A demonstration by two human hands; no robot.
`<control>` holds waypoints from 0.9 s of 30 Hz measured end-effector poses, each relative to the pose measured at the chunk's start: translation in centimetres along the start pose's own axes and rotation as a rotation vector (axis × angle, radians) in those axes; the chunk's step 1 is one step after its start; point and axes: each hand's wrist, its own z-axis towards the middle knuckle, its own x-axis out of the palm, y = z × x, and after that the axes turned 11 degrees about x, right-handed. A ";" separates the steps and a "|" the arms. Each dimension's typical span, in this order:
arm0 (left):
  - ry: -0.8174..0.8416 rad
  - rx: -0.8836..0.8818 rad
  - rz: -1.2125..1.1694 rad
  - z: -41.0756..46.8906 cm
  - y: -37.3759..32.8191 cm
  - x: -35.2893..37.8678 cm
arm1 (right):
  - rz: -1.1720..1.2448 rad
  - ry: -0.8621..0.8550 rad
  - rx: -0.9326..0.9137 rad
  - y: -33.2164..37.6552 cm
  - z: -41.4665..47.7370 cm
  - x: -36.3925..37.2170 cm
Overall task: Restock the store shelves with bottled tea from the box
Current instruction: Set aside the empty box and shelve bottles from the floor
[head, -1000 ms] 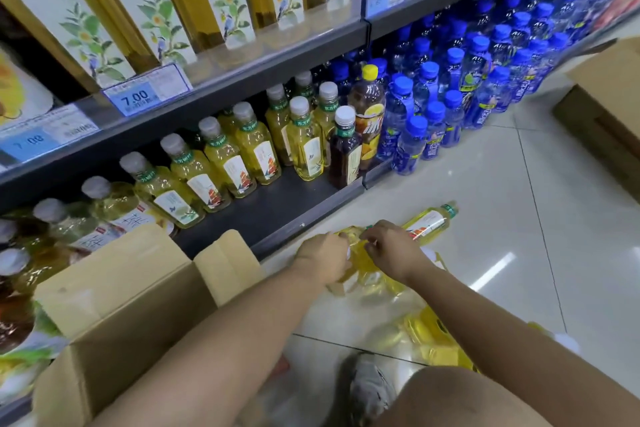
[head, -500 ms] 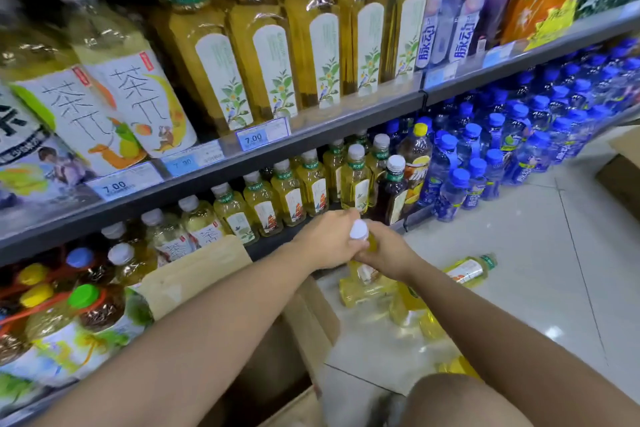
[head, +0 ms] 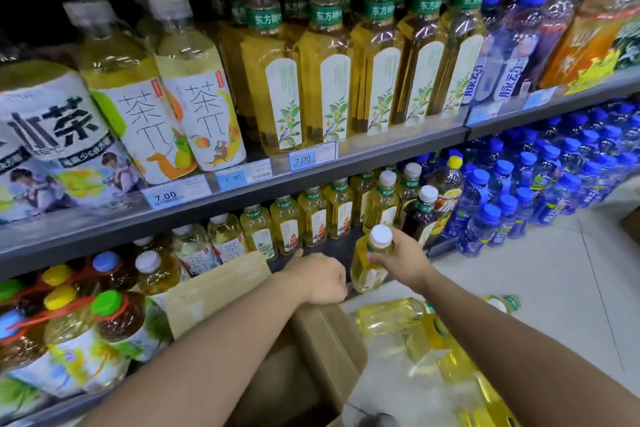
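My right hand (head: 403, 258) grips a yellow tea bottle (head: 369, 265) with a white cap, upright, just in front of the bottom shelf (head: 341, 248). My left hand (head: 318, 276) hovers to its left, fingers curled, index finger stretched toward the shelf, holding nothing. A row of matching tea bottles (head: 313, 215) stands at the back of that shelf. Several more tea bottles (head: 391, 317) lie on the floor in torn plastic wrap. The open cardboard box (head: 322, 350) sits below my left arm.
The upper shelf (head: 346, 158) holds large tea bottles (head: 329, 69) with price tags. Blue-capped water bottles (head: 502, 201) fill the lower shelf to the right. Bundled bottles with coloured caps (head: 69, 315) stand at lower left. White tiled floor (head: 554, 281) spreads right.
My right hand lifted one bottle from the floor pack up to the bottom shelf. My left hand let go of it and shifted left. The view tilted upward.
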 end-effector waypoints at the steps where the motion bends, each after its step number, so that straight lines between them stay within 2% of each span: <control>1: 0.005 -0.004 -0.038 0.5 0.5 -0.2 | 0.010 0.003 0.012 0.2 0.7 0.1; 7: -0.110 -0.058 -0.349 3.2 4.0 0.6 | -0.017 0.089 -0.035 3.2 6.1 0.2; 12: -0.064 -0.092 -0.308 4.5 5.4 1.0 | -0.117 0.138 0.023 3.8 9.9 2.3; 18: -0.058 -0.078 -0.341 5.0 5.6 1.3 | -0.052 0.128 0.082 3.6 13.3 2.7; 24: -0.058 -0.048 -0.355 5.4 5.5 1.7 | -0.083 0.148 0.073 3.8 14.3 2.7; 27: -0.033 -0.051 -0.345 5.3 5.0 1.3 | -0.122 0.102 0.048 3.5 13.6 2.5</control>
